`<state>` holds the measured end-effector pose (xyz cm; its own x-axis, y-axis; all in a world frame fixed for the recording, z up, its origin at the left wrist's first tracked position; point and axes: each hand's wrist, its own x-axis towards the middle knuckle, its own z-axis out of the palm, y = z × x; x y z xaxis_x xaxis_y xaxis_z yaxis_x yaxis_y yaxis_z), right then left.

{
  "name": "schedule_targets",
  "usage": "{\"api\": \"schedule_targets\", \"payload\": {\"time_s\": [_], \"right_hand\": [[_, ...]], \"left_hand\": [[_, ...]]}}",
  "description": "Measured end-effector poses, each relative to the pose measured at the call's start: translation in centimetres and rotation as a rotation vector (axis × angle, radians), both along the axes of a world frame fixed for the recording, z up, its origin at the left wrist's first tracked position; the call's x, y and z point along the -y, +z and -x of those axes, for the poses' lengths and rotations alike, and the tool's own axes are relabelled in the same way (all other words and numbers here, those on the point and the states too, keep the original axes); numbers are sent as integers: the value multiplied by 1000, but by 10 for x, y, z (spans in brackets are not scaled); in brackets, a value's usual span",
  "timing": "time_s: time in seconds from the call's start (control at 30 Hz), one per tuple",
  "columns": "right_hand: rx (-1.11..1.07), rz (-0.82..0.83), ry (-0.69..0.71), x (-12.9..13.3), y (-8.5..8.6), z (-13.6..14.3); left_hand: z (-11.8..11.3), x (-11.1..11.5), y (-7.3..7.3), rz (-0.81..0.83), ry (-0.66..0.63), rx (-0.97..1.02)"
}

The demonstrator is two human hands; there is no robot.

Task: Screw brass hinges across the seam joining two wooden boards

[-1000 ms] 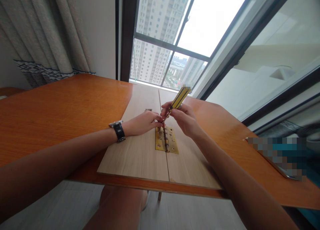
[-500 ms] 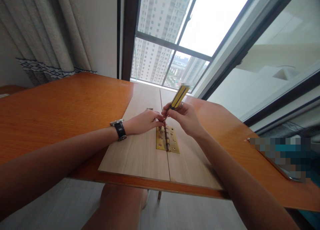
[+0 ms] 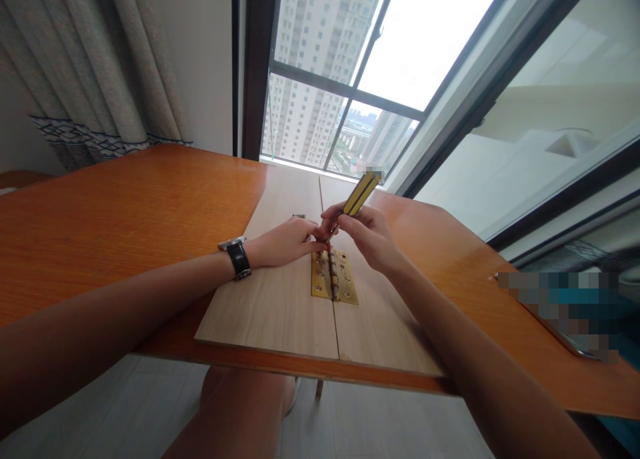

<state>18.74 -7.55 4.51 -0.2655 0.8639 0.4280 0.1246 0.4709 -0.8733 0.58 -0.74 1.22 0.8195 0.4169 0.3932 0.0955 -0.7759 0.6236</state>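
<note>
Golden hinge (image 3: 334, 277) across wood-grained boards (image 3: 280, 306)

orange-brown table (image 3: 125, 246) | two pale boards (image 3: 295, 316), side by side | pixelated object (image 3: 560, 312), right

- Left hand (image 3: 293, 240): bare, slim fingers.
- Left wrist (image 3: 254, 253): fitted with watch (image 3: 236, 254).
- Strap (image 3: 241, 260): black, glossy, broad.
- Case (image 3: 231, 243): silver-coloured, low profile; dial not readable.
- Left forearm (image 3: 165, 297), right forearm (image 3: 450, 312): bare, tapering toward wrists.
- Leg (image 3: 240, 406): bare, knee rounded.
</note>
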Motion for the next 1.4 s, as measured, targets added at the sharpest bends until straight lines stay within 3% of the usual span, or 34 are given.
{"api": "schedule_targets", "payload": {"time_s": [0.37,0.73,1.0,1.4], "right_hand": [[22,-20,41,0,0,-1],[139,-62,-98,3,4,8],[426,-162,-173,10,9,14],[323,-130,-140,8,5,10]], "left_hand": [[0,1,1,-20,16,-16],[0,3,2,-33,23,-26],[0,3,0,-65,21,-32],[0,3,2,-54,-39,-33]]}}
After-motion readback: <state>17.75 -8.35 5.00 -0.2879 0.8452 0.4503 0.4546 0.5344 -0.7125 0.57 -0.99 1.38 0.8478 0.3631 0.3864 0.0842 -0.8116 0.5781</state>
